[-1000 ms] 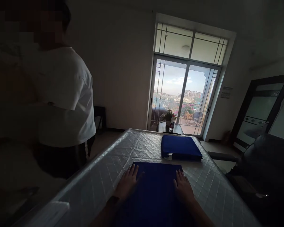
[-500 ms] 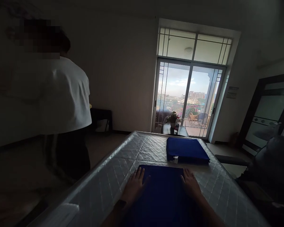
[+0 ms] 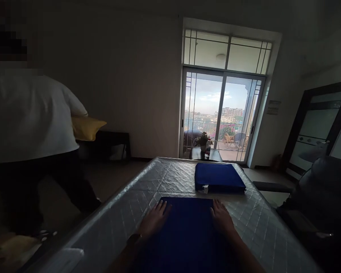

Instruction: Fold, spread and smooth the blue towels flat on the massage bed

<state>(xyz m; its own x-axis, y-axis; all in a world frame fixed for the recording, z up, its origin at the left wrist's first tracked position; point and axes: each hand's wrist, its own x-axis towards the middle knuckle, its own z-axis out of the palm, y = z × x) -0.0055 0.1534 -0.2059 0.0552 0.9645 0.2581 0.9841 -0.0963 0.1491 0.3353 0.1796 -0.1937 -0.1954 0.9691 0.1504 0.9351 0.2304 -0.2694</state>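
A dark blue cloth, lying flat in a long rectangle, stretches from the near edge of the view to the middle of the table. My left hand rests on its left far corner, fingers extended, with a dark band at the wrist. On the right far corner lies my right hand, palm down and fingers stretched out. Beyond the hands sits a second blue cloth, folded into a thick square, with a small white tag at its near side.
A silvery quilted cover lies over the table. At left a person in a white top stands with a yellow cushion. A small table with a potted plant is by the glass doors; a dark chair stands right.
The person at left has moved further left, and the yellow cushion now shows beside them. My view has shifted slightly right; both hands stay on the cloth.
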